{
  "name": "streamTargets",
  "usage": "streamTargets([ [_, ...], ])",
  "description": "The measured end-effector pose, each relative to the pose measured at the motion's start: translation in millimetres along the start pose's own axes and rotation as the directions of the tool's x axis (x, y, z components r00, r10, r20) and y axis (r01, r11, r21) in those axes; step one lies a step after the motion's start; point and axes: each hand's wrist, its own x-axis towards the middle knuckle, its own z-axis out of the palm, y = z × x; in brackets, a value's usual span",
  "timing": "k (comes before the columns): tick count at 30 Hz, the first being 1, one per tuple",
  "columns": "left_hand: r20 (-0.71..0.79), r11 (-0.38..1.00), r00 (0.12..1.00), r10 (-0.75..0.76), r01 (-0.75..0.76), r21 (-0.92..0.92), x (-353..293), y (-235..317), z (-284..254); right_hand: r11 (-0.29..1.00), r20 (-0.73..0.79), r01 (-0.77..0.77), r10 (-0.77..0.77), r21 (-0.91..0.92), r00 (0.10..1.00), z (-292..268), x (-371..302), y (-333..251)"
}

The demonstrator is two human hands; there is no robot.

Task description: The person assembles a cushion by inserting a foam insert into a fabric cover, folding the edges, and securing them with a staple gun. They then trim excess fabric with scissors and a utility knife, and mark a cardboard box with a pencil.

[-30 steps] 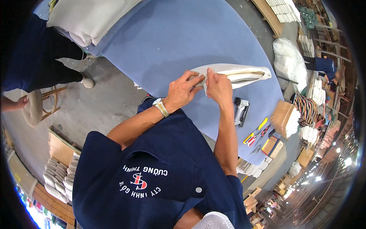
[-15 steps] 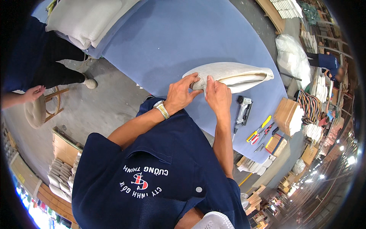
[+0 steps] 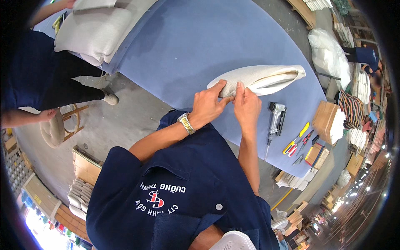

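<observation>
A pale grey fabric-covered pad (image 3: 241,74), probably a seat cushion, is held tilted above the near edge of a blue-topped table (image 3: 187,37). Along its right part the cover gapes, showing a white inside. My left hand (image 3: 206,106), with a metal watch at the wrist, closes on the pad's near left end between thumb and fingers. Close beside it my right hand (image 3: 247,106) pinches the near edge of the cover, thumb on top. The fingertips beneath the fabric are hidden.
Right of the pad lie a staple gun (image 3: 276,121) with a hose, a yellow-handled tool (image 3: 301,135), red-handled cutters (image 3: 293,149) and a small open box (image 3: 315,155). Grey pads (image 3: 93,35) are stacked far left, where a co-worker (image 3: 33,71) stands beside a stool (image 3: 53,132).
The whole view has shifted slightly. Both hands keep their hold while the pad tilts a little, its gap showing more white inside. The co-worker's other arm now shows over the stacked pads.
</observation>
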Motion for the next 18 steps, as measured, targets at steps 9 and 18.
streamTargets([
  [9,0.022,0.99,0.989,-0.144,0.144,-0.012,3.0,-9.7,-7.7,0.975,-0.008,0.044,-0.044,0.219,0.999,43.7,10.3,20.0],
  [18,0.02,0.958,0.961,0.277,-0.278,0.067,14.6,-50.7,0.0,0.925,-0.015,0.061,-0.059,0.376,0.998,49.4,15.2,24.0],
])
